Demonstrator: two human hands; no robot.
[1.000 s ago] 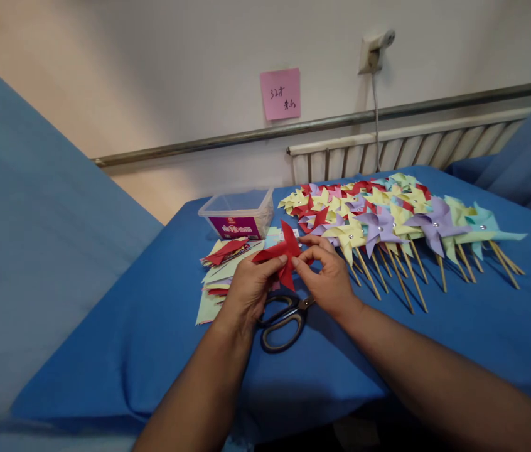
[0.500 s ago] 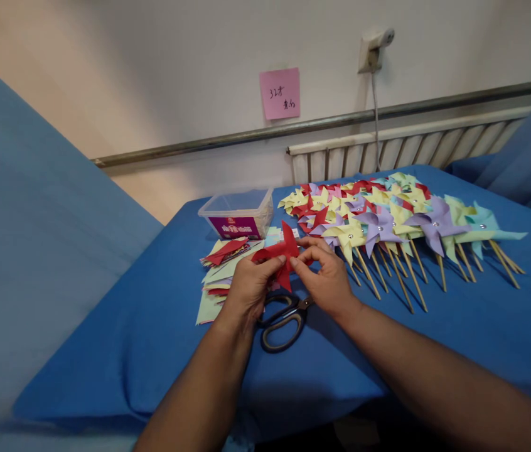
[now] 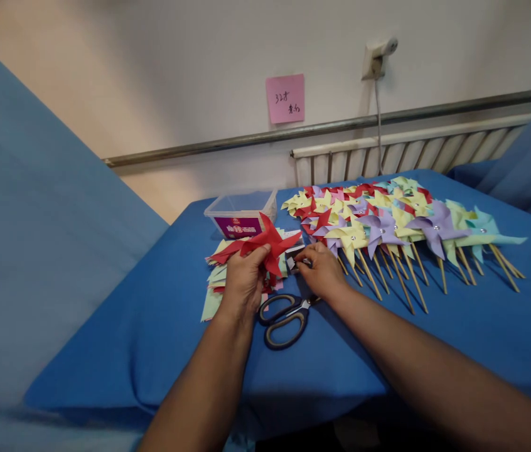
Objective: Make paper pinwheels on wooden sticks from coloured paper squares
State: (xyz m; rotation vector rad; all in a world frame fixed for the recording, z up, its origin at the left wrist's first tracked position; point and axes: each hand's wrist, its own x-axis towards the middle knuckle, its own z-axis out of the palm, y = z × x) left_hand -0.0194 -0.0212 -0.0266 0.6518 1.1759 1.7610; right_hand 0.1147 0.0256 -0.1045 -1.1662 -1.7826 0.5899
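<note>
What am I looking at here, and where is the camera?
The camera sits on a person's head, looking forward and down, so the two bare arms coming in from below are that person's own. The left hand holds up a red paper pinwheel. The right hand rests low on the blue cloth, fingers closed on something small that I cannot make out. Black scissors lie between the wrists. Beneath the left hand is a stack of cut coloured paper, behind it a clear plastic box. To the right lie rows of finished pinwheels on wooden sticks.
</note>
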